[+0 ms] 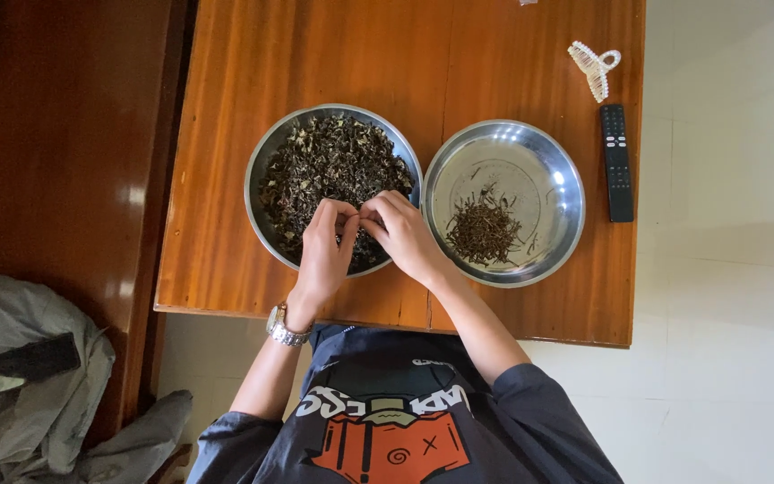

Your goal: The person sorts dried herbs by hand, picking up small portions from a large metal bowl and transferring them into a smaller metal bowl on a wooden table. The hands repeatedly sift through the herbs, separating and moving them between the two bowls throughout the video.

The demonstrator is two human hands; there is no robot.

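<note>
Two round steel bowls stand side by side on a wooden table (226,179). The left bowl (262,161) is full of dark dried leaves (329,161). The right bowl (566,193) holds a small heap of thin brown stems (484,231). My left hand (326,251) and my right hand (402,235) meet over the near edge of the left bowl, fingertips pinched together on a small piece of the dried leaves. A metal watch (282,326) sits on my left wrist.
A black remote control (617,161) lies at the table's right edge, with a pale hair claw clip (594,66) beyond it. Grey cloth with a dark phone-like object (33,358) lies at the lower left. A pale tiled floor is on the right.
</note>
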